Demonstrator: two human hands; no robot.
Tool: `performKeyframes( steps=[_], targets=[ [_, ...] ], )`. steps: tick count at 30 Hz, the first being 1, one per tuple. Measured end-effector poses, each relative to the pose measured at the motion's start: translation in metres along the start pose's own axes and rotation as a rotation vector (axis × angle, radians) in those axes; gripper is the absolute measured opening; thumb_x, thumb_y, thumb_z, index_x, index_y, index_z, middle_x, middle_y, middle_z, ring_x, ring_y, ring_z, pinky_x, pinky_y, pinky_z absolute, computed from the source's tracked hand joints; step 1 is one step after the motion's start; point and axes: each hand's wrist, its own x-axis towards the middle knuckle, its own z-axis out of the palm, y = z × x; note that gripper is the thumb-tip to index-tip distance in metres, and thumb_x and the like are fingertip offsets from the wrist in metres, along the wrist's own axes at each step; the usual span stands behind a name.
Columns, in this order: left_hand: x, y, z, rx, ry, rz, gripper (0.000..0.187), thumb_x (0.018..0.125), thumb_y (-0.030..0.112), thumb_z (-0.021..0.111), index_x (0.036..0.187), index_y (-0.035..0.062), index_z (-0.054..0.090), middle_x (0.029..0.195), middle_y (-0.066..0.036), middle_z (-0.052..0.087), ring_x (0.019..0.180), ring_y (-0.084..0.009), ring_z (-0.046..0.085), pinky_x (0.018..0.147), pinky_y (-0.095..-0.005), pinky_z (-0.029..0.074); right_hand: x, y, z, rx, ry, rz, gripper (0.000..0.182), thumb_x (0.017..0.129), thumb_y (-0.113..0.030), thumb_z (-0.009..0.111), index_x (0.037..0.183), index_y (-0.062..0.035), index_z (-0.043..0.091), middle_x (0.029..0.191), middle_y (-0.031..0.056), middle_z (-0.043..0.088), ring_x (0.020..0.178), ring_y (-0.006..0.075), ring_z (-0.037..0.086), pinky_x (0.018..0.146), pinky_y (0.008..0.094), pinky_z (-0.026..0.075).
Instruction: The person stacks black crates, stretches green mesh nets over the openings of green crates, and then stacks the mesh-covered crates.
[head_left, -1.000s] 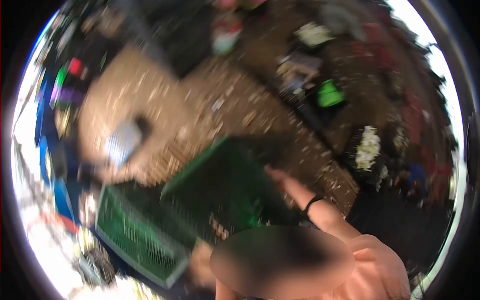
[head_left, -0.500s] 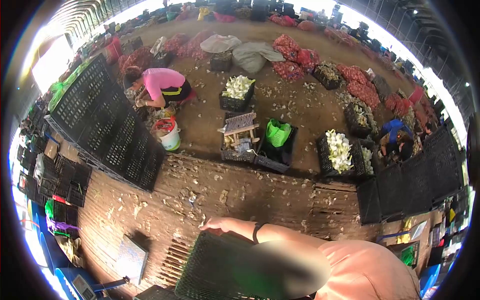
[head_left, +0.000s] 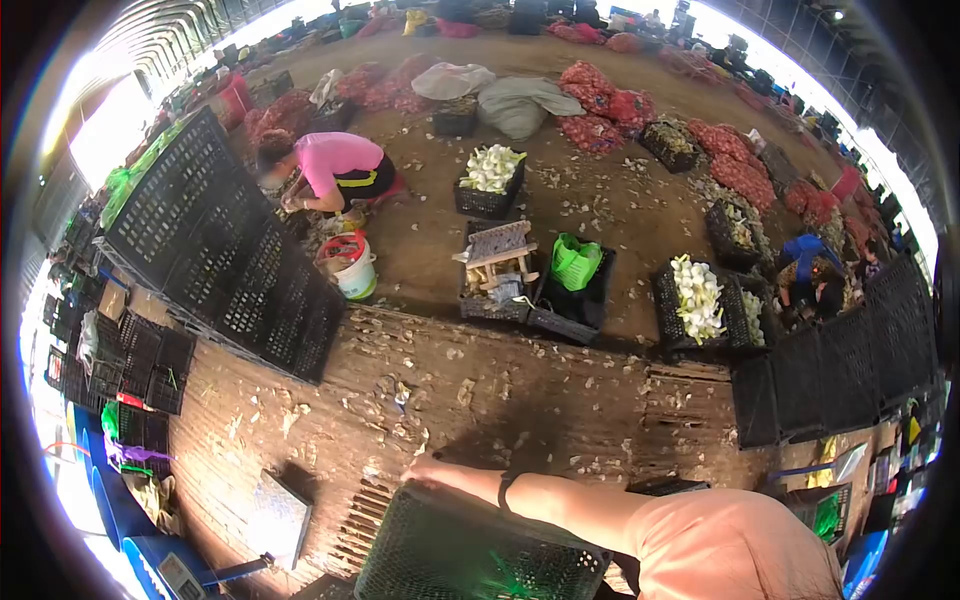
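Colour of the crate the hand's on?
Dark green plastic mesh crate, best seen in the head view, under the right hand.

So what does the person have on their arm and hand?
Only one arm shows. It wears a thin dark band around the wrist, like a bracelet or hair tie. The forearm and hand are bare, with no glove. Higher up, near the shoulder, there is a short peach-pink sleeve. The fingers are bare too, with no rings that can be made out. The other hand is out of view.

Matt perforated plastic crate (head_left: 470, 550); rough, seemingly wooden slatted floor (head_left: 520, 400).
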Motion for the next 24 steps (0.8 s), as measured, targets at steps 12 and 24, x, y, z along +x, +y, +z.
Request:
performKeyframes(
  steps=[12,24],
  targets=[
    [0.111,-0.048,-0.080,-0.111,0.446,0.042,0.025,0.081,0.020,0.046,0.092,0.0036,0.062,0.091,-0.013,0.064,0.083,-0.0299,0.061,0.076,-0.0422,0.050,-0.013,0.033,-0.015,-0.326,0.262,-0.205,0.050,0.078,-0.050,0.055,0.077,-0.0014,0.065,0.063,0.0162,0.062,0.053,0.0258,0.060,0.050,0.0382,0.044],
    [-0.018,-0.105,-0.004,1.039,0.629,0.539,0.072,0.075,0.027,0.069,0.131,-0.0007,0.032,0.119,-0.022,0.052,0.111,-0.0309,0.051,0.094,-0.0338,0.039,-0.035,-0.039,0.009,0.442,-0.077,0.205,0.031,0.081,-0.025,0.065,0.057,-0.0143,0.049,0.047,-0.0032,0.045,0.037,0.0081,0.035,0.036,0.0242,0.025]
  ],
)
